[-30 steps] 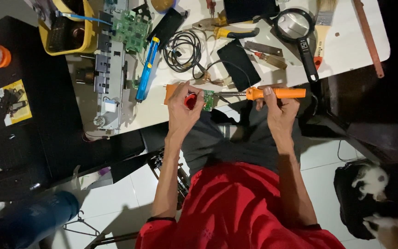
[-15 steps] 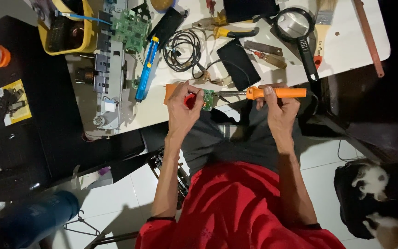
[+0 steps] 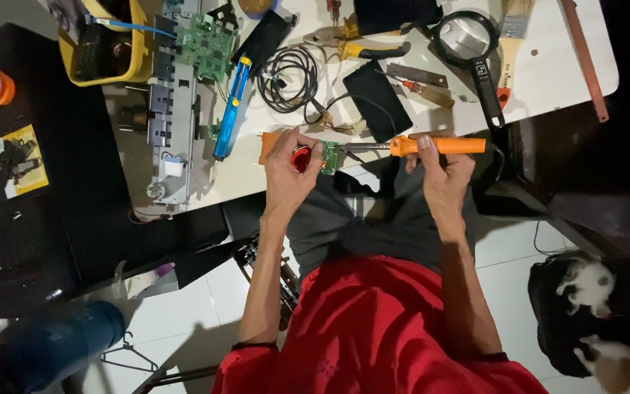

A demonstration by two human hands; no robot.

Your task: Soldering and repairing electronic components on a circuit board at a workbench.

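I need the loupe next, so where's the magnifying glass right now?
In the head view the magnifying glass lies at the table's far right end, between the yellow-handled pliers and the paintbrush.

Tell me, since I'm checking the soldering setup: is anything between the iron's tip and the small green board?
Nothing visible. The right hand holds the orange soldering iron, its tip reaching the small green board pinched in the left hand.
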